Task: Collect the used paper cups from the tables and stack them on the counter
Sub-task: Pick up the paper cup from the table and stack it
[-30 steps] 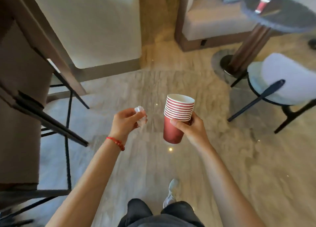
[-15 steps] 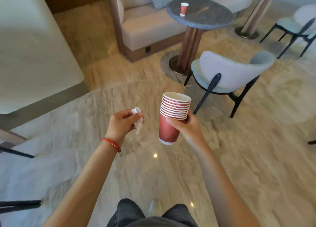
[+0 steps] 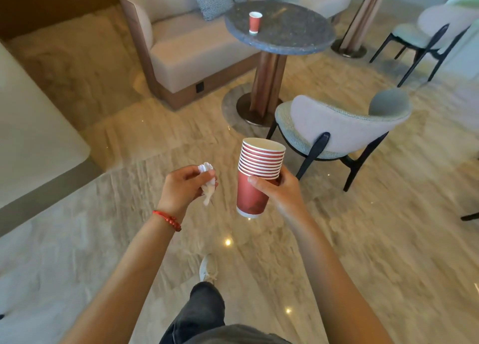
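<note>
Above the marble floor [image 3: 363,240], right hand [image 3: 281,192] grips a stack of red paper cups [image 3: 256,177], upright, fingers [image 3: 259,183] clamped round the lowest cup's wall. Left hand [image 3: 185,185] pinches a crumpled white tissue [image 3: 207,183], fingers curled on it; red bracelet [image 3: 167,219] at wrist. Ahead, single red cup [image 3: 254,22] stands upright on round dark bench [image 3: 290,32], near its left edge. Grey chair [image 3: 342,125] just this side of bench; beige sofa [image 3: 186,53] beyond.

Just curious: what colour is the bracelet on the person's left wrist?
Red: the beaded bracelet sits just below the left hand, clearest in the head view.
</note>
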